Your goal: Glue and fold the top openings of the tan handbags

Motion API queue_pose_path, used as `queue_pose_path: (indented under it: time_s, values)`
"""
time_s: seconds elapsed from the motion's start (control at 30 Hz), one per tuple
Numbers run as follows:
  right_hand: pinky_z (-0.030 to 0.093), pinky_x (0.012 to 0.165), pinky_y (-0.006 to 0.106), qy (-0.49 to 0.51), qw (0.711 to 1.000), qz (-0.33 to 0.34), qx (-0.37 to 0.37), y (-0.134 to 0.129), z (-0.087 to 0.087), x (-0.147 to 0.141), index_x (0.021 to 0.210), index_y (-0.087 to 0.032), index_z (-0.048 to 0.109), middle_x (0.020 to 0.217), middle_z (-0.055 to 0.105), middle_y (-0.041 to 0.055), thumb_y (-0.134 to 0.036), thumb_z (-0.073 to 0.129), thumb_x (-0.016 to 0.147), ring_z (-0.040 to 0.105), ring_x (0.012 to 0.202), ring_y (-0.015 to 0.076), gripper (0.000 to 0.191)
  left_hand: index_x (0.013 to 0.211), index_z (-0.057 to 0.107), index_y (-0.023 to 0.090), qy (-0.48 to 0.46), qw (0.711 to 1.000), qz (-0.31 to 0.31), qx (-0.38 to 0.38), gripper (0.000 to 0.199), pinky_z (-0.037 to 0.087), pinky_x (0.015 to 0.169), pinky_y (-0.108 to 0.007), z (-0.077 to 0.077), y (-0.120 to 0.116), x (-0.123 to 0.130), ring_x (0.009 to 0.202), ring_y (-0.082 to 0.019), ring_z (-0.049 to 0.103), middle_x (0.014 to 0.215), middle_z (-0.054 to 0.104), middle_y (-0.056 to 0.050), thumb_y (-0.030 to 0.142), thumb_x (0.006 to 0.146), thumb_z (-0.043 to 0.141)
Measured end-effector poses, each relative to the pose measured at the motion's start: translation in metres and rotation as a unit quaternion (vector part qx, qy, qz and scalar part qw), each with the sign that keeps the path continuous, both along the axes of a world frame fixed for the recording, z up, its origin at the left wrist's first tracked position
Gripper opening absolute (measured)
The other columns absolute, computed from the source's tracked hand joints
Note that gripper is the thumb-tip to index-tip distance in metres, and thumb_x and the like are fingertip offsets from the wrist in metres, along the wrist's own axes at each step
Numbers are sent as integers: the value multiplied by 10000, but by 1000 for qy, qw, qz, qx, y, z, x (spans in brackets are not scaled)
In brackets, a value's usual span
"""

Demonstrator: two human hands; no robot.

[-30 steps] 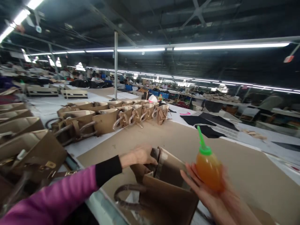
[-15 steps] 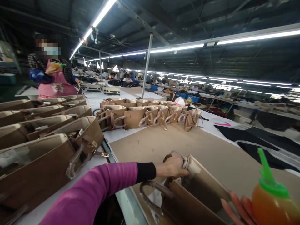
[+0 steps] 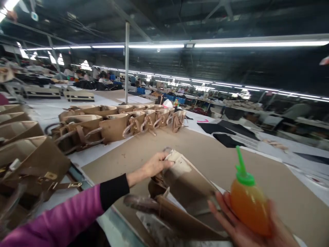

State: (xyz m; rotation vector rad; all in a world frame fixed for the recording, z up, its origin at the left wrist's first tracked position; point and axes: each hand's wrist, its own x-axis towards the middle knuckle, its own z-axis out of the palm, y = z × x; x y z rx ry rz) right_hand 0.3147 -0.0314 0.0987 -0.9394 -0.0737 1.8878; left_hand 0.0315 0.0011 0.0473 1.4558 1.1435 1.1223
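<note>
A brown handbag point(image 3: 186, 185) with a cream lining lies in front of me on the brown sheet, its mouth open toward me. My left hand point(image 3: 155, 165) is closed on the bag's far top edge, thumb against the lining. One plastic-wrapped handle point(image 3: 140, 202) sticks out at the near left side. In my right hand point(image 3: 236, 223) rests a squeeze bottle point(image 3: 249, 202) with orange contents and a green nozzle cap pointing up. The fingertips of that hand reach to the bag's right end and seem to touch it.
Rows of similar bags point(image 3: 114, 128) stand at the back of the table, with more bags point(image 3: 31, 164) at the left. Black flat pieces point(image 3: 216, 127) lie on white material at the right. A metal post point(image 3: 126, 65) rises behind the rows.
My view has turned right, so the co-worker at the left is almost out of sight. The bag's mouth is spread wider under my left hand. The bottle shows more fully in my right hand.
</note>
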Motion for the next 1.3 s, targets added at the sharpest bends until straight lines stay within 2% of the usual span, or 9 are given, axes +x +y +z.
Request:
queue_pose_path:
  time_s: [0.17,0.23,0.3,0.37,0.53,0.73,0.97,1.07,1.3]
  values:
    - [585,752,385,16,995,52,88,-30,3,13,966,-199,695,979,700,114,-448,822,663,675,845,261,412,897,665,127,255,957,-134,25,271,427,744,-229,89,33,-9,780,-149,543,809,629,1,335,739,591]
    - [591,646,300,-28,992,43,115,-36,0,20,1013,-200,673,992,698,104,-403,826,674,682,785,233,423,851,679,136,366,910,-191,22,224,408,665,-206,112,45,-4,729,-138,529,770,627,11,305,724,604]
    - [586,602,268,-97,984,5,151,-37,-2,29,1056,-208,645,1012,692,90,-389,818,688,681,773,227,445,829,687,141,453,861,-232,19,193,374,595,-196,120,52,6,672,-124,506,729,620,18,270,702,620]
    - [588,633,272,-175,965,-30,193,-37,-4,37,1088,-205,616,1055,677,84,-392,812,691,674,817,236,480,819,695,143,496,828,-263,14,176,348,552,-196,118,55,21,637,-117,486,690,607,25,232,680,633]
    - [562,754,284,-350,894,-43,274,-33,-10,56,1157,-215,531,1078,659,76,-434,819,641,638,946,266,630,784,706,133,531,794,-295,-11,135,328,491,-207,103,59,56,575,-116,455,582,550,27,168,674,636]
    - [550,756,286,-575,735,-84,350,-26,-19,70,1183,-258,514,1037,667,48,-473,783,624,645,890,258,657,869,720,140,544,782,-304,17,205,340,505,-201,109,58,75,611,-115,482,658,602,12,163,671,673]
    - [502,828,309,-641,580,-91,494,-17,-17,63,1155,-270,535,1125,588,36,-413,672,791,596,932,235,415,825,725,136,557,758,-338,-3,174,330,469,-208,98,69,85,541,-111,455,586,570,10,159,658,680]
    - [494,788,274,-650,556,-91,510,-13,-17,60,1160,-282,527,1130,572,23,-404,644,826,568,957,222,375,840,724,143,548,758,-353,5,191,341,476,-198,91,75,85,555,-111,466,599,578,11,170,655,684]
    - [447,835,283,-637,553,-71,533,-13,-16,58,1160,-300,522,1149,544,13,-336,641,844,535,1001,219,340,792,709,162,542,766,-346,2,157,346,482,-196,87,77,84,567,-119,484,592,563,16,197,639,699]
